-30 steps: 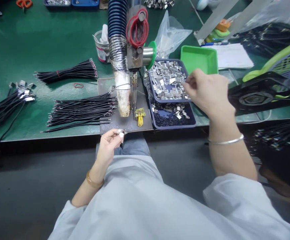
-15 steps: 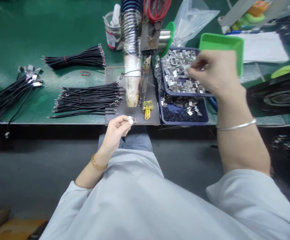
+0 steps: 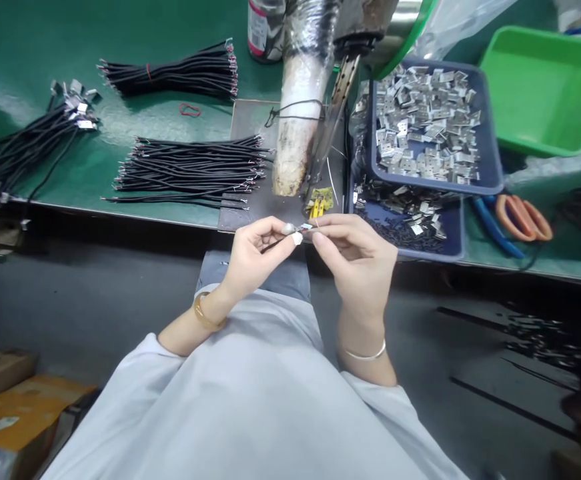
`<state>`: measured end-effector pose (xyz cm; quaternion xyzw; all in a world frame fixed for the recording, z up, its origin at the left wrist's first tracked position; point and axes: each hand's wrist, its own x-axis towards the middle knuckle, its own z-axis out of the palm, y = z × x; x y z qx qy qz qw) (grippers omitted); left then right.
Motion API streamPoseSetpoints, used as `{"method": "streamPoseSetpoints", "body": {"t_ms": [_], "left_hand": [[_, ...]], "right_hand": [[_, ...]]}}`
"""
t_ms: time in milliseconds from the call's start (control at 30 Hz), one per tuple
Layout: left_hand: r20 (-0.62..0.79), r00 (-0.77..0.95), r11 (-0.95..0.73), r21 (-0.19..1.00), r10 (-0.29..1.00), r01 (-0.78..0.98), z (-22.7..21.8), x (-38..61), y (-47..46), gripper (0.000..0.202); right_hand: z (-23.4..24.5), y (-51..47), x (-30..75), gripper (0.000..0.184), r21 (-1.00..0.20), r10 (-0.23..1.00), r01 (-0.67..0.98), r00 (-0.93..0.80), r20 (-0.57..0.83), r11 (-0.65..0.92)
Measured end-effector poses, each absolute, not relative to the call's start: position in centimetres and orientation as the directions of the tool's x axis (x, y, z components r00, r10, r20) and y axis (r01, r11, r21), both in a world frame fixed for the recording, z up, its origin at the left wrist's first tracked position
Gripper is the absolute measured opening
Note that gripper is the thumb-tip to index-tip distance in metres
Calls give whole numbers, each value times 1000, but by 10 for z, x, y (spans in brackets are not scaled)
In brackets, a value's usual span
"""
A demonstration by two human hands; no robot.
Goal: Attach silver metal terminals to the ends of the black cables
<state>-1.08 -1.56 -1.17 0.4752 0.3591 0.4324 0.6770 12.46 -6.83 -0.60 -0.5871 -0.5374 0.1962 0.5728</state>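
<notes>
My left hand [image 3: 255, 257] and my right hand [image 3: 357, 257] meet just below the bench's front edge, fingertips touching. The left hand pinches the end of a thin black wire [image 3: 270, 245]. The right hand pinches a small metal clip [image 3: 306, 227] against that wire end. Above them stands a wrapped soldering fixture [image 3: 297, 133] on a grey plate [image 3: 250, 120], with a small yellow clamp [image 3: 319, 202] at its foot. A dark blue tray [image 3: 487, 160] heaped with metal clips sits to the right.
Loose black wires [image 3: 190, 170] lie left of the plate, a bound bundle [image 3: 170, 70] behind them, and wires with clips fitted [image 3: 25, 157] at far left. A green tray [image 3: 545, 87] and orange-handled scissors [image 3: 523, 217] are at right. Cardboard boxes [image 3: 10, 407] sit on the floor.
My right hand left the clip tray and came down to meet my left hand, carrying a clip. The view tilted down and shifted right.
</notes>
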Motion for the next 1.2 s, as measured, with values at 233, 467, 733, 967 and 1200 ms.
{"method": "streamPoseSetpoints", "body": {"t_ms": [233,467,733,967,1200], "left_hand": [[136,304,-120,990,943,-70,-17,-11,-21,19],[455,367,-503,864,811,40,-16,-17,-17,14],[540,405,-653,722,738,228,-20,-17,-22,17],[-46,510,213,938,859,-273,-14,-11,-21,36],[-177,403,331,875,898,-353,-12,-3,-13,25]], "right_hand": [[-4,-68,128,11,-903,872,360,333,359,235],[-3,-69,134,14,-905,894,341,276,354,253],[-1,-71,137,13,-836,896,494,218,386,240],[-8,-71,126,14,-651,752,676,215,623,346],[-10,-71,131,18,-539,677,760,184,713,362]]}}
